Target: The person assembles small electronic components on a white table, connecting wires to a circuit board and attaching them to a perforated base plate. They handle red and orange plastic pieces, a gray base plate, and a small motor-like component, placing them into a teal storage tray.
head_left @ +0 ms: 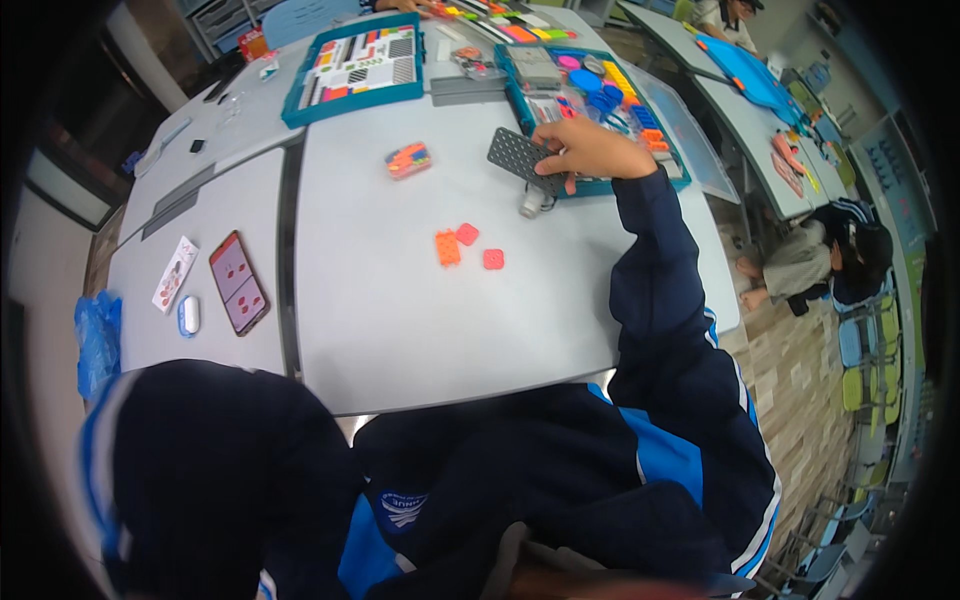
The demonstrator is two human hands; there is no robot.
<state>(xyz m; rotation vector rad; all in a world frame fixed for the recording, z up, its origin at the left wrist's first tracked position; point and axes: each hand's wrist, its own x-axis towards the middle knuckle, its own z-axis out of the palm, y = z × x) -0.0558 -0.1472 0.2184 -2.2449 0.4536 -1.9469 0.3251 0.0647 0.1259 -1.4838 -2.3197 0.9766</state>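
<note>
**Right hand on grey perforated plate at far side of bench**

1. Right hand (592,150): extended to the far right part of the bench (400,330). The fingers are curled over the right edge of the grey perforated plate (517,157), with the thumb under its near edge, so the plate is gripped. The sleeve is dark blue with a light blue and white stripe.

2. Grey perforated plate: a flat, dark grey piece with rows of small holes. It lies tilted, partly over the near rim of the right teal parts tray (610,100). A small white cylinder (531,203) sits just beside the plate, on its near side.

3. Left hand: not visible. The left sleeve fills the near left corner and the hand is out of frame; the state of its fingers cannot be told.

4. Loose parts on the bench: an orange brick (447,248) and two small red square pieces (467,234) (493,259) lie near the centre, well apart from the plate. A small clear box of orange and blue parts (408,159) stands to the left of the plate.

5. Other items: a second teal tray (355,65) at far left holds sorted parts. A phone (239,282), a white card (175,273) and a small white and blue case (188,315) lie on the left bench section.
</note>
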